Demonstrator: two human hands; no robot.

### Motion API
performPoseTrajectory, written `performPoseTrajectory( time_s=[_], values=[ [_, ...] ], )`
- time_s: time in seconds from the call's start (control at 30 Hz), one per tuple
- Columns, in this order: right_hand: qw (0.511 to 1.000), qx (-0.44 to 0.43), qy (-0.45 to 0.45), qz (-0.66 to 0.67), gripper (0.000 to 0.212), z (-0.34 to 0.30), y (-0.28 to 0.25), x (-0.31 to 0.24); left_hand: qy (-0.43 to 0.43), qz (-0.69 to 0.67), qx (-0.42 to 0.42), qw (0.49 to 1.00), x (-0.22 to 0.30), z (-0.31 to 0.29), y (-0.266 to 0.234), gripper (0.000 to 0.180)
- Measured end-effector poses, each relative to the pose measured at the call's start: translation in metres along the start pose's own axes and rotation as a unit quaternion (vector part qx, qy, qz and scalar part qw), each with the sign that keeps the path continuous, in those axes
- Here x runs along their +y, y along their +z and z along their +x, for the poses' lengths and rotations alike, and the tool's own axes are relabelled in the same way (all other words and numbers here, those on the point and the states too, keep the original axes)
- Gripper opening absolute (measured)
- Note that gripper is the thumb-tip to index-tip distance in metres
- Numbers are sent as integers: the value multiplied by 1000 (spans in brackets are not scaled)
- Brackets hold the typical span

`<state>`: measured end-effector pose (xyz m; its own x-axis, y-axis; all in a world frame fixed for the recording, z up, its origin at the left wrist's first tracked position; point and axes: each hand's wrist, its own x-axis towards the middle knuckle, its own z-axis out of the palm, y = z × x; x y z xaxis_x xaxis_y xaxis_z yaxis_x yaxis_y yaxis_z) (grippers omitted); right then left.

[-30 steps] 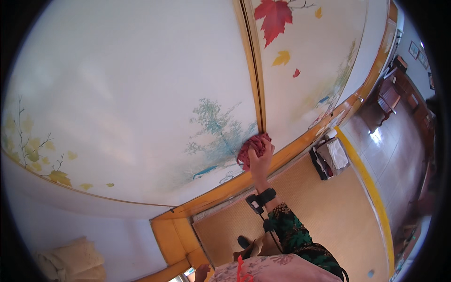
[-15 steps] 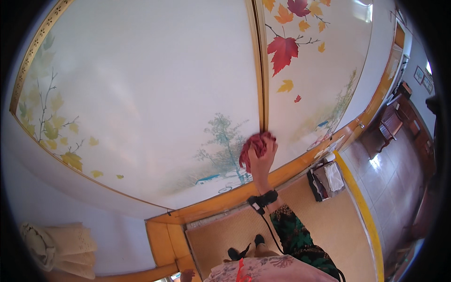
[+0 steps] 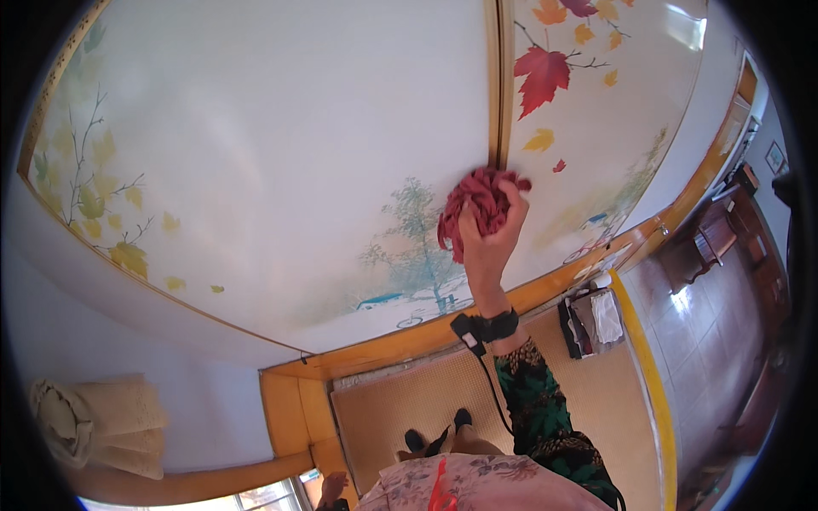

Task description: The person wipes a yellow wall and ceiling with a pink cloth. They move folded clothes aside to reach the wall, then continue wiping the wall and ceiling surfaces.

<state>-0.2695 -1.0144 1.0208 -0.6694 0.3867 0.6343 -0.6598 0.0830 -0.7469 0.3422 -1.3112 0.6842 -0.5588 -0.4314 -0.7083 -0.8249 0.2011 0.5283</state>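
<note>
My right hand [image 3: 492, 247] grips a crumpled dark red cloth [image 3: 484, 204] and presses it on the pale sliding door panels, over the lower part of the gold frame strip [image 3: 501, 102] where two panels meet. The left panel [image 3: 298, 162] bears a printed tree; the right panel has printed maple leaves [image 3: 543, 78]. A black band with a small box and cable [image 3: 490, 326] circles my right wrist. Low in the view, my left hand [image 3: 335, 487] hangs by my side with fingers loosely apart, holding nothing and away from the panels.
An orange wooden rail [image 3: 383, 353] runs below the panels. I stand on a tan woven mat [image 3: 366, 417]. A box of folded cloths [image 3: 594, 324] lies at the right by a yellow edge [image 3: 643, 366]. Beige rolled fabric [image 3: 102, 422] hangs at the lower left; a wooden chair [image 3: 711, 243] stands far right.
My right hand and the red cloth have moved up and slightly right along the gold strip. More of the left hand shows, and the view has shifted slightly.
</note>
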Motion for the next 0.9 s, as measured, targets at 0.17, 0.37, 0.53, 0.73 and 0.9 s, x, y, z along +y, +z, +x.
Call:
performPoseTrajectory(
  time_s=[0.17,0.37,0.53,0.73,0.9],
  values=[
    [995,-15,71,-75,46,-55,-3,30,-7,-37,34,999,5,-4,14,39],
    [928,-111,326,-142,48,-184,-17,109,-26,-31,28,999,9,-17,20,39],
    [973,-103,180,-106,43,-158,-3,78,-76,-40,59,995,10,-29,22,38],
    [986,-108,114,-60,50,-145,4,69,-63,-51,67,995,11,-37,37,33],
    [939,-120,275,-169,55,-240,-23,168,-98,-48,54,993,18,-49,52,30]
  ],
)
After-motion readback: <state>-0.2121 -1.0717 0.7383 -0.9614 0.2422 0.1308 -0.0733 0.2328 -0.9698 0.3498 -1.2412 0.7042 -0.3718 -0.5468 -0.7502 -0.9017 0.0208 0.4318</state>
